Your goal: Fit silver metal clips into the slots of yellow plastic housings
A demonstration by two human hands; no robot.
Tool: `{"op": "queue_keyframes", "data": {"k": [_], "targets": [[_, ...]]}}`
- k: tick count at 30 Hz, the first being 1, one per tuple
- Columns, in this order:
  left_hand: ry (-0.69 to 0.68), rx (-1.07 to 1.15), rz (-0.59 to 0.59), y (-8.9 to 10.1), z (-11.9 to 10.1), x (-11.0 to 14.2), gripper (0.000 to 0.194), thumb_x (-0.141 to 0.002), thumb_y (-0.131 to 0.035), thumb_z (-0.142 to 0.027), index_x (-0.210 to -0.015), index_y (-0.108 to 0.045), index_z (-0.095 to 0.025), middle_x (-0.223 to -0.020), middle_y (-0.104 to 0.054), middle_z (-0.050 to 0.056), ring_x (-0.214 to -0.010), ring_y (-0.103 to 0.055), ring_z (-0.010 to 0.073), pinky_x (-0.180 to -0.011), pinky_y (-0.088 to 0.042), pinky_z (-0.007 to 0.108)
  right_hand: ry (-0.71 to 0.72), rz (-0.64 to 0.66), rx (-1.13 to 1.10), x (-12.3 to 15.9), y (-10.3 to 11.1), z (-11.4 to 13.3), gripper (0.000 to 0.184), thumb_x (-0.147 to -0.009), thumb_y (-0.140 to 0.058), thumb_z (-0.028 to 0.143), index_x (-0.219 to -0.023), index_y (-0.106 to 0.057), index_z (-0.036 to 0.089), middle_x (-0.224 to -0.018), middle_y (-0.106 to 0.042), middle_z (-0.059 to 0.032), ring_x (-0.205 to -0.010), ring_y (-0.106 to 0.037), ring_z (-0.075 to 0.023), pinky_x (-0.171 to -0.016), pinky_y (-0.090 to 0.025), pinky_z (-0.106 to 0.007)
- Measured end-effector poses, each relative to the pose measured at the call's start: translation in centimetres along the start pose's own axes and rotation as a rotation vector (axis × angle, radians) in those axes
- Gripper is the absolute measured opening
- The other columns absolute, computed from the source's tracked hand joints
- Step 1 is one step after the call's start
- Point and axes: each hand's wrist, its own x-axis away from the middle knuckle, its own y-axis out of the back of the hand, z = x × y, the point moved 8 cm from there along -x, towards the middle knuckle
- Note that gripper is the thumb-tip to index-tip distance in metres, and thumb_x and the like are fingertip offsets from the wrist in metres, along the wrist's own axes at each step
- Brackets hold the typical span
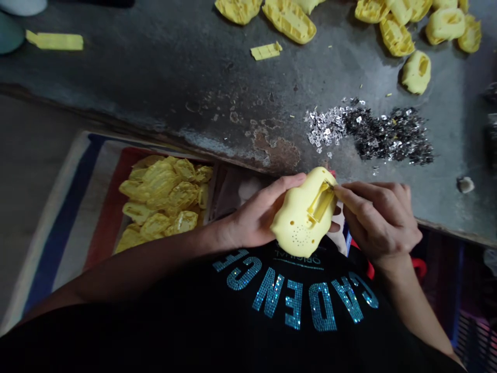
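Observation:
A yellow plastic toy housing [298, 220] is gripped in my left hand [258, 215], whose fingers wrap around its left side and underneath. Its outer face is turned up, showing a long battery compartment, several screw holes and a patch of speaker holes. My right hand [378, 220] pinches at the upper end of that compartment. A tiny dark metal piece [329, 184] shows at the fingertips, mostly hidden by them. Beyond my hands, on the grey table, lies a heap of small metal contact pieces [373, 132], shiny at the left and darker at the right.
More yellow housings [444, 25] lie along the far side of the grey table [163, 77]. Yellow strips [266, 51] are scattered on it. A bin below the table edge, at left, holds many yellow shells [163, 191]. A whitish lump [466, 184] sits near the right edge.

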Motion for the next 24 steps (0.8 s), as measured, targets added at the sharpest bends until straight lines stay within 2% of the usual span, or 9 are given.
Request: {"op": "queue_keyframes", "data": {"k": [5,8,10,13,17,21,24], "targets": [[0.001,0.019,-0.033,0.3,0.0,0.2,0.075,-0.105,-0.068,-0.062,-0.166,-0.062,-0.020,-0.112,-0.089,0.012,-0.100,-0.085,0.0303,-0.082,-0.066,0.033,0.008,-0.042,0.002,0.1,0.4,0.2,0.050,-0.104,-0.080,0.012,-0.149,-0.075,0.035,-0.118,-0.090,-0.0043,-0.092,-0.080,-0.0252,-0.076,-0.052,-0.044],[-0.008,0.035,-0.025,0.2,0.1,0.3,0.071,-0.105,-0.068,-0.062,-0.161,-0.066,-0.019,-0.111,-0.089,0.012,-0.097,-0.085,0.0290,-0.084,-0.067,0.034,0.021,-0.062,-0.020,0.0,0.7,0.3,0.044,-0.103,-0.079,0.010,-0.142,-0.078,0.031,-0.116,-0.090,-0.0057,-0.088,-0.080,-0.0253,-0.074,-0.052,-0.044],[-0.013,0.044,-0.031,0.2,0.2,0.3,0.068,-0.103,-0.071,-0.061,-0.156,-0.069,-0.018,-0.111,-0.089,0.013,-0.098,-0.085,0.0296,-0.084,-0.068,0.034,-0.015,-0.080,-0.062,0.1,0.8,0.0,0.043,-0.102,-0.079,0.009,-0.138,-0.080,0.031,-0.116,-0.089,-0.0056,-0.088,-0.079,-0.0249,-0.076,-0.055,-0.044],[-0.020,0.036,-0.052,0.3,0.3,0.3,0.061,-0.103,-0.072,-0.058,-0.150,-0.071,-0.019,-0.115,-0.089,0.013,-0.102,-0.086,0.0307,-0.090,-0.069,0.037,-0.090,-0.095,-0.116,0.4,0.8,-0.6,0.051,-0.101,-0.081,0.009,-0.143,-0.079,0.039,-0.120,-0.088,-0.0037,-0.091,-0.079,-0.0249,-0.081,-0.060,-0.044],[-0.037,-0.017,-0.023,0.0,0.1,0.4,0.065,-0.107,-0.067,-0.058,-0.160,-0.064,-0.018,-0.111,-0.089,0.012,-0.099,-0.086,0.0284,-0.098,-0.067,0.037,-0.089,-0.071,-0.145,0.8,0.3,-0.4,0.051,-0.102,-0.080,0.010,-0.145,-0.078,0.038,-0.120,-0.088,-0.0039,-0.093,-0.079,-0.0251,-0.082,-0.061,-0.044],[-0.030,-0.020,0.022,-0.3,0.1,0.4,0.070,-0.112,-0.058,-0.056,-0.170,-0.054,-0.017,-0.111,-0.089,0.012,-0.088,-0.084,0.0254,-0.097,-0.067,0.038,-0.072,-0.088,-0.143,0.6,0.4,-0.1,0.048,-0.102,-0.080,0.010,-0.144,-0.080,0.034,-0.119,-0.088,-0.0056,-0.092,-0.079,-0.0252,-0.081,-0.059,-0.044],[-0.033,-0.025,0.034,-0.4,0.1,0.3,0.065,-0.112,-0.057,-0.056,-0.164,-0.060,-0.017,-0.107,-0.089,0.010,-0.086,-0.084,0.0239,-0.097,-0.067,0.037,-0.033,-0.084,-0.114,0.3,0.4,0.1,0.045,-0.101,-0.081,0.009,-0.141,-0.081,0.031,-0.118,-0.088,-0.0072,-0.091,-0.079,-0.0260,-0.080,-0.056,-0.044]]}}
